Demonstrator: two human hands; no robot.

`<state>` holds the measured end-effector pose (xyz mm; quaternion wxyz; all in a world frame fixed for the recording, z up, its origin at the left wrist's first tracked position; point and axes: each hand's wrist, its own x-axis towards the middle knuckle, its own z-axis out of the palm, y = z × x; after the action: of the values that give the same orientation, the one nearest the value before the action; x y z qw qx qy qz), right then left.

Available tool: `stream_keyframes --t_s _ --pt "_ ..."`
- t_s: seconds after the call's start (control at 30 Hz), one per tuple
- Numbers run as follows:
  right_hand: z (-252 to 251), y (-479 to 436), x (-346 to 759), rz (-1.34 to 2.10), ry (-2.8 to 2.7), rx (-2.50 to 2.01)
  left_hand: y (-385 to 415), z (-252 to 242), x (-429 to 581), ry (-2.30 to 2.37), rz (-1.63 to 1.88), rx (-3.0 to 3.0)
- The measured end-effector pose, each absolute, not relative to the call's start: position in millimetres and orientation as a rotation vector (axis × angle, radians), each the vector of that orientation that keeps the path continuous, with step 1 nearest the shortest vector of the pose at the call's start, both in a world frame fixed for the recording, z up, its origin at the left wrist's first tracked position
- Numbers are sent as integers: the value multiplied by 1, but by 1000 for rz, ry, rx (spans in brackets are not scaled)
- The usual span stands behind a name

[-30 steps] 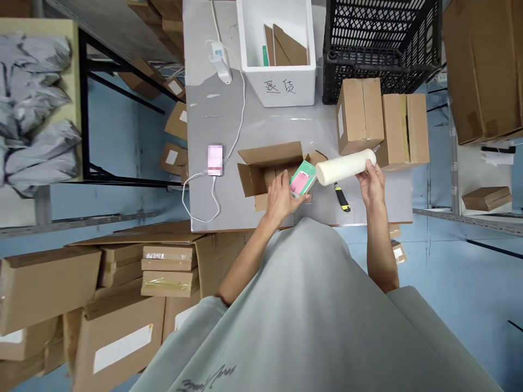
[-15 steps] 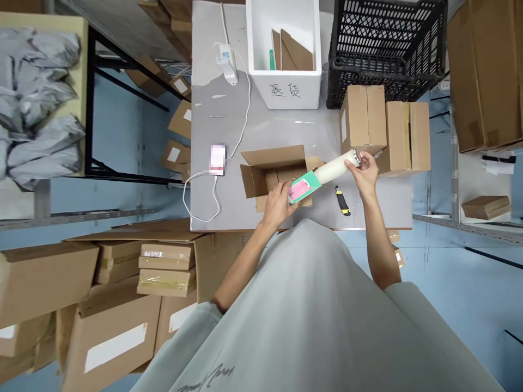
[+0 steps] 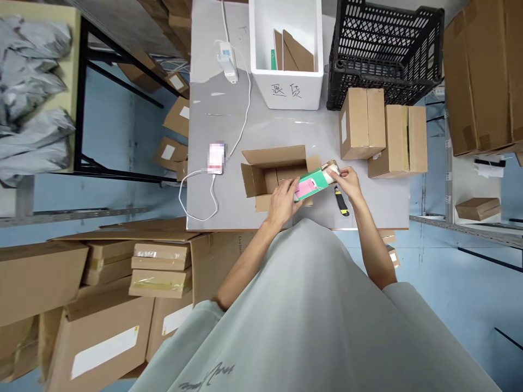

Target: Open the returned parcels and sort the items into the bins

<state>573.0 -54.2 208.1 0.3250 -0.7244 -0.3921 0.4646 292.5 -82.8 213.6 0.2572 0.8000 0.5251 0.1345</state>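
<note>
A slim green box (image 3: 320, 179) with a pink picture on it is in my left hand (image 3: 281, 203), the fingers wrapped over its lower end. At the box's open right end, a short stretch of a white cylinder (image 3: 330, 173) shows; the rest is hidden inside. The fingertips of my right hand (image 3: 348, 182) close on that end, beside a raised cardboard flap. Under and behind the green box stands an open brown carton (image 3: 274, 156), its flaps spread. A black and yellow utility knife (image 3: 341, 201) lies on the table just below my right hand.
On the grey table (image 3: 220, 117), two closed cartons (image 3: 363, 124) stand at the right before a black crate (image 3: 384, 51). A white foam bin (image 3: 292, 90) holds cardboard pieces at the back. A cabled phone-like device (image 3: 216, 158) lies left. Stacked cartons (image 3: 106, 316) fill the lower left.
The white cylinder has slid down into the green box, leaving only its end showing. My right hand has moved left and slightly down with it; my left hand still holds the box.
</note>
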Motion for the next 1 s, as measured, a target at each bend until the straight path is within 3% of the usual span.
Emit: stream_keyframes --t_s 0.4,0.63,1.0 --pt "221 -66 576 1374 -1313 -1692 -78 210 282 1443 462 1993" --pt "230 -66 580 1243 -1426 -1512 -78 231 272 1283 416 1996" --pt "233 -81 555 976 -1444 -1604 -75 230 271 1332 395 2024"
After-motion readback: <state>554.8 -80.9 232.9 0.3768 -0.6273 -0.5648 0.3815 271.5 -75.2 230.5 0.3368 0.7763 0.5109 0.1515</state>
